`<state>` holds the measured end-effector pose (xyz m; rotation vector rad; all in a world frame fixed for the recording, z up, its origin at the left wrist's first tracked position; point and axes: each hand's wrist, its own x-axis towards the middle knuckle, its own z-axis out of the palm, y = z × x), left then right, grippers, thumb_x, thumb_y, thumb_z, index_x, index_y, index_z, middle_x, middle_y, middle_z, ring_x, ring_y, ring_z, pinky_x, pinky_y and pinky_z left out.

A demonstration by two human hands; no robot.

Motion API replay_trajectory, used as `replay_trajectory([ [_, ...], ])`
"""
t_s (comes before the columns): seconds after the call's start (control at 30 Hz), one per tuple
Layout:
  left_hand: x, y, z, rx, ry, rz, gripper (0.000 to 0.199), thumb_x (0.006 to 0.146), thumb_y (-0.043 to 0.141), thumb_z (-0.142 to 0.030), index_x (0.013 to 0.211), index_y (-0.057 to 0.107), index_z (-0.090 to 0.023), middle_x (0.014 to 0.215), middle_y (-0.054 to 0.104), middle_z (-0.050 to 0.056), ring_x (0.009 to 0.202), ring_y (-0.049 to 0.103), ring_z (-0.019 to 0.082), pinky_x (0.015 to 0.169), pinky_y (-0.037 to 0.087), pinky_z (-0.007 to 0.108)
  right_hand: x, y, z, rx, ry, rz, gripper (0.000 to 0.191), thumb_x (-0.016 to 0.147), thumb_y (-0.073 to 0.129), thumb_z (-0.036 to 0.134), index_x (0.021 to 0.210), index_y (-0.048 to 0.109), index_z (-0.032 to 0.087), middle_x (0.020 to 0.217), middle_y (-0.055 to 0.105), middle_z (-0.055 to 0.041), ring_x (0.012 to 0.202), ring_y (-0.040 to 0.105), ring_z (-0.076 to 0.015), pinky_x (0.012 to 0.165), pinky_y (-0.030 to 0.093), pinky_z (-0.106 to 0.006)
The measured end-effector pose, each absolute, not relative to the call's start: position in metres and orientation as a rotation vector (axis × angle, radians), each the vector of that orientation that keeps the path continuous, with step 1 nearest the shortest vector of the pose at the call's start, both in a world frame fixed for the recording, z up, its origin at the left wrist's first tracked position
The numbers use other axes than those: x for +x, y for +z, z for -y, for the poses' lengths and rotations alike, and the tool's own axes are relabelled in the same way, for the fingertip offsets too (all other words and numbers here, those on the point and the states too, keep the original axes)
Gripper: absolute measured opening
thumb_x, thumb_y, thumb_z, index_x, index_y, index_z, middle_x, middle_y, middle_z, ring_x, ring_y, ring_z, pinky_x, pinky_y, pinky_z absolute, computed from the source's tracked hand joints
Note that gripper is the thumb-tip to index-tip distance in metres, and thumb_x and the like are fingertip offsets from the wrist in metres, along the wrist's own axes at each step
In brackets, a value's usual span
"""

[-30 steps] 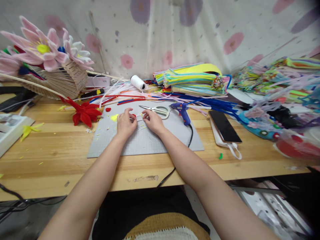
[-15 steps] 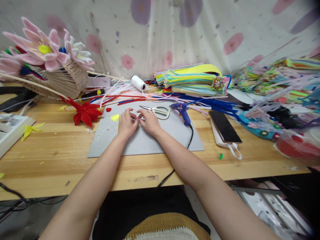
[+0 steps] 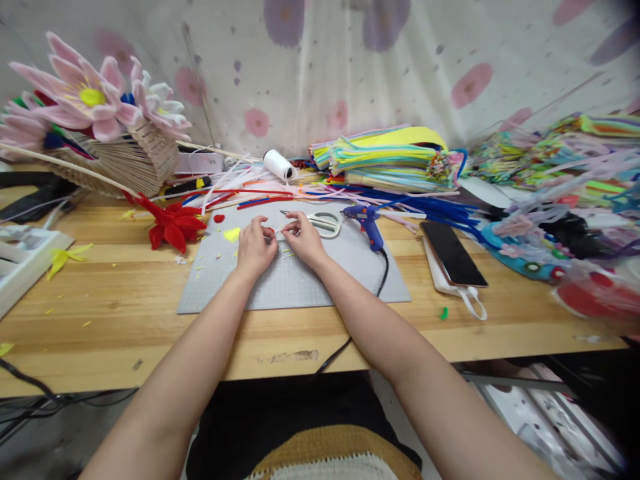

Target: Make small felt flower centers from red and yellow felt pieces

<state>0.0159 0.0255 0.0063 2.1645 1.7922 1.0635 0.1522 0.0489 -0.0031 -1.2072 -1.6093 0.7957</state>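
Observation:
Over the grey cutting mat [image 3: 300, 293], my left hand [image 3: 255, 247] is closed, its fingertips pinching what looks like a thin white thread [image 3: 280, 231]. A touch of red shows at those fingertips, too small to make out. The fingers of my right hand [image 3: 305, 241] are pinched on the same strand, a short gap from the left. Just behind the right hand lie the scissors [image 3: 327, 227], blades partly hidden by the fingers. To the left, a yellow scrap [image 3: 232, 235] and a small red piece [image 3: 219, 219] rest on the mat.
A blue glue gun [image 3: 367, 223] lies on the mat's right, its black cord running to the front edge. Beyond are a thread spool [image 3: 277, 165] and pipe cleaner bundles [image 3: 390, 160]. A phone [image 3: 453, 253] sits right; a red flower [image 3: 175, 223] left.
My hands have drawn slightly apart, the right fingers shifting a little right, so the thin strand between them shows more clearly. The view has shifted slightly.

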Motion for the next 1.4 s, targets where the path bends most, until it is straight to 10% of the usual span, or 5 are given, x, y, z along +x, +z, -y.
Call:
replay_trajectory([
  [0.53,0.014,0.011,-0.022,2.120,1.077,-1.792,0.051,0.068,0.053,-0.013,0.118,0.041,-0.020,0.089,0.070,0.002,0.103,0.056,0.025,0.095,0.034,0.043,0.189,0.026,-0.057,-1.105,1.265,0.781,0.038,0.059,0.066,0.021,0.092,0.046,0.021,0.079,0.066,0.0013,0.056,0.051,-0.0056,0.045,0.030,-0.016],
  [1.4,0.011,0.013,-0.013,2.302,0.963,-1.790,0.040,0.087,0.039,-0.029,0.123,0.046,-0.015,0.083,0.069,0.006,0.104,0.055,0.023,0.102,0.025,0.041,0.160,0.011,-0.043,-1.058,1.415,0.824,0.034,0.057,0.068,0.017,0.084,0.048,0.020,0.069,0.064,0.0036,0.053,0.050,-0.0062,0.047,0.031,-0.017],
])
